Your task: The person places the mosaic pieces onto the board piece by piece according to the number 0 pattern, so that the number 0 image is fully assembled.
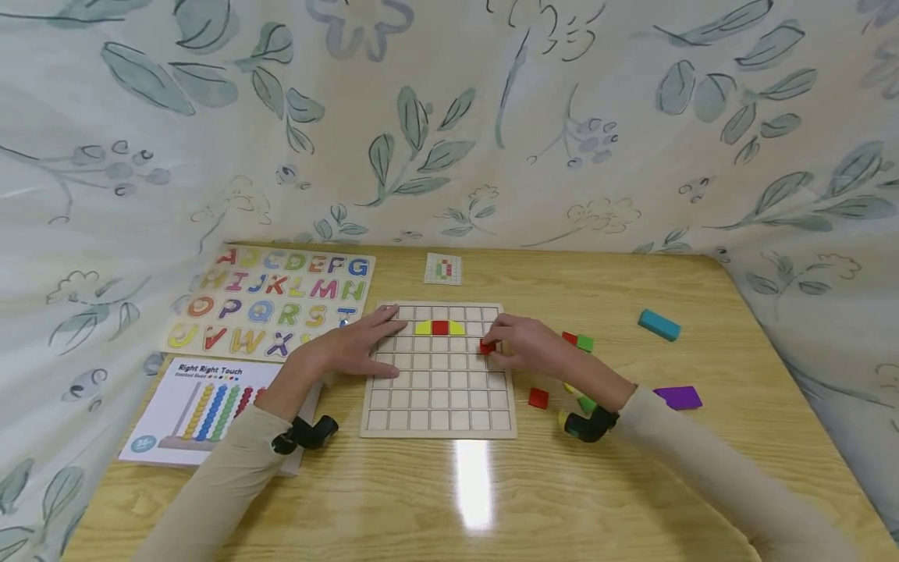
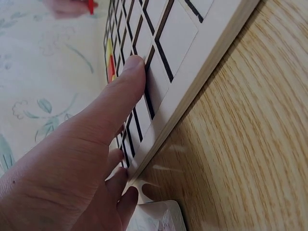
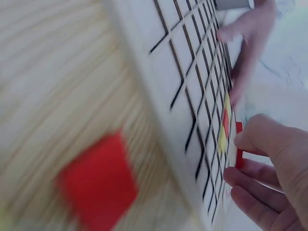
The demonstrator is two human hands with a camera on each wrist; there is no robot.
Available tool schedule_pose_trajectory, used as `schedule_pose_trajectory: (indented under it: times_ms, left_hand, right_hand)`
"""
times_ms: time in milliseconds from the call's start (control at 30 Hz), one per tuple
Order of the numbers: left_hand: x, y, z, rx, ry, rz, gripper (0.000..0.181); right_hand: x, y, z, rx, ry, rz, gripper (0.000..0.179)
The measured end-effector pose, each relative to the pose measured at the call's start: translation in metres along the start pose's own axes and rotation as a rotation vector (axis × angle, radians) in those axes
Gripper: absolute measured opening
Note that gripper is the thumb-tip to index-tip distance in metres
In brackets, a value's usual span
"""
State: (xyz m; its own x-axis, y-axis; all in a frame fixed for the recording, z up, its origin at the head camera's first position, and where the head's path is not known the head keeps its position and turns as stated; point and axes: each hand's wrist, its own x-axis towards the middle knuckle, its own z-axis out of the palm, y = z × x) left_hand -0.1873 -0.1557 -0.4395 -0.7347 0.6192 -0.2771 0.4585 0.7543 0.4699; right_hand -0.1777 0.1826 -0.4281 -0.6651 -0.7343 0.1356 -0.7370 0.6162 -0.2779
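Observation:
A pale wooden grid board [image 1: 438, 398] lies on the table. In one of its upper rows a red square tile [image 1: 440, 328] sits between two yellow pieces with curved edges [image 1: 424, 328]. My right hand [image 1: 523, 341] pinches another red square tile [image 3: 239, 144] between thumb and fingers, over the board's right side. Fingers spread, my left hand [image 1: 358, 345] rests on the board's left edge, its thumb [image 2: 130, 72] lying across the grid cells.
Right of the board lie a loose red tile [image 1: 538, 398], a green piece [image 1: 584, 343], a teal block [image 1: 659, 325] and a purple block [image 1: 680, 397]. A pattern card [image 1: 443, 269] lies behind it. An alphabet board [image 1: 281, 300] and a bead-toy box [image 1: 211, 410] are at left.

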Motion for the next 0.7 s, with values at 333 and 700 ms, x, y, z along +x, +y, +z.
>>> schedule_pose_trajectory:
  times_ms: [333,700]
  left_hand:
    - [0.000,0.000,0.001,0.012,-0.006,-0.005,0.088]
    - [0.002,-0.001,0.002,0.019,-0.014,-0.021,0.088]
  right_hand:
    - [0.038,-0.016,0.023,-0.024,0.018,-0.118,0.014]
    - [0.043,-0.019,0.027,-0.027,-0.062,-0.069,0.020]
